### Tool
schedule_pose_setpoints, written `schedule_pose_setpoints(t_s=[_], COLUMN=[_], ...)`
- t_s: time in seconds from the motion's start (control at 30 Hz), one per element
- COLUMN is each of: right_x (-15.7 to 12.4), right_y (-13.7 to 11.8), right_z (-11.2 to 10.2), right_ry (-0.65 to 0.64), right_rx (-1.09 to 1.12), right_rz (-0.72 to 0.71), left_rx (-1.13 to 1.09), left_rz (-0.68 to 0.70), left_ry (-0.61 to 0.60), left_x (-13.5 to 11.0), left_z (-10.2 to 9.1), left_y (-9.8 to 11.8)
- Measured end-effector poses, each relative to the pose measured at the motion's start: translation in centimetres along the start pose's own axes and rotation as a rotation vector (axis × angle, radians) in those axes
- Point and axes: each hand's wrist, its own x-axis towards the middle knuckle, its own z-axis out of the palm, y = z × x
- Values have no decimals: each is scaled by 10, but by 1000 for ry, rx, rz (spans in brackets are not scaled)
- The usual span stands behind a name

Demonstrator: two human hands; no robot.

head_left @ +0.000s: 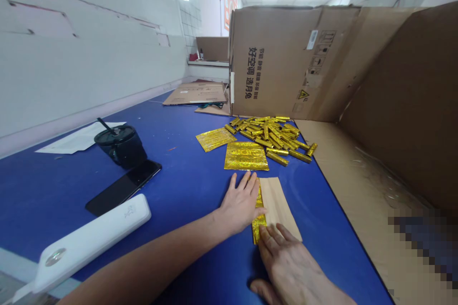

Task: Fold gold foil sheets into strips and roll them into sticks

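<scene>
In the head view, my left hand (240, 204) lies flat with its fingers stretched over a gold patterned foil strip (258, 236). The strip runs along the left edge of a pale, wood-coloured flat piece (281, 200). My right hand (286, 259) rests lower down, its fingers laid flat on the near end of the strip and piece, thumb apart. Parts of both are hidden under my hands. Just beyond my fingertips is a flat gold foil sheet (246, 156), with a second one (215, 139) behind it to the left.
Many small gold foil rolls (274, 136) are heaped before a large cardboard box (286, 62). On the left of the blue table (186, 200) are a black cup with a straw (121, 147), a phone (123, 188), a white elongated device (96, 238) and paper (71, 139).
</scene>
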Motion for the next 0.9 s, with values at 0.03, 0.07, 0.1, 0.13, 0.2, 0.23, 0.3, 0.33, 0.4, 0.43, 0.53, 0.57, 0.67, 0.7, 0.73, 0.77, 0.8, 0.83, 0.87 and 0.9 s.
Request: schedule_pose_setpoints(t_s=[0.03, 0.07, 0.1, 0.13, 0.2, 0.23, 0.3, 0.33, 0.4, 0.43, 0.53, 0.57, 0.67, 0.7, 0.73, 0.77, 0.8, 0.83, 0.87, 0.9], right_x=[0, 0, 0, 1, 2, 2, 2, 1, 0, -1, -2, -2, -2, -1, -1, -2, -2, -2, -3, -4], right_y=[0, -1, -2, -3, -5, -6, -8, -8, -7, -7, -4, -3, -2, -3, -3, -4, -4, -4, -3, -1], right_z=[-1, -2, -2, -1, 1, 3, 6, 7, 7, 6, 4, 3, 2, 1, 1, 1, 1, 0, -1, -2], right_ry=[-1, -9, -26, -49, -92, -107, -123, -122, -107, -95, -71, -72, -88, -92, -93, -91, -85, -76, -61, -40], right_rx=[19, 35, 46, 54, 56, 56, 68, 81, 123, 146, 191, 195, 192, 190, 188, 188, 190, 200, 219, 251], right_rz=[-4, -12, -27, -48, -107, -139, -184, -190, -194, -198, -201, -198, -189, -190, -186, -181, -176, -175, -175, -177], left_rx=[0, -7, -21, -39, -74, -89, -108, -112, -103, -90, -55, -57, -96, -122, -149, -176, -198, -216, -233, -258], left_rz=[6, 19, 36, 58, 114, 145, 200, 219, 210, 177, -26, -108, -206, -207, -202, -194, -188, -182, -179, -175], left_ry=[16, 16, 4, -14, -57, -81, -120, -135, -140, -128, -60, -44, -95, -122, -144, -161, -172, -178, -179, -185], left_x=[0, 1, 2, 3, 5, 6, 8, 8, 7, 6, 5, 4, 6, 6, 7, 7, 7, 7, 7, 7], left_z=[-1, -2, -3, -3, -1, 0, 2, 3, 2, 0, -11, -15, -25, -26, -27, -26, -25, -24, -23, -22], left_y=[2, 3, 4, 3, 2, 1, -1, -1, 0, 2, 10, 12, 17, 18, 19, 20, 20, 20, 19, 18])
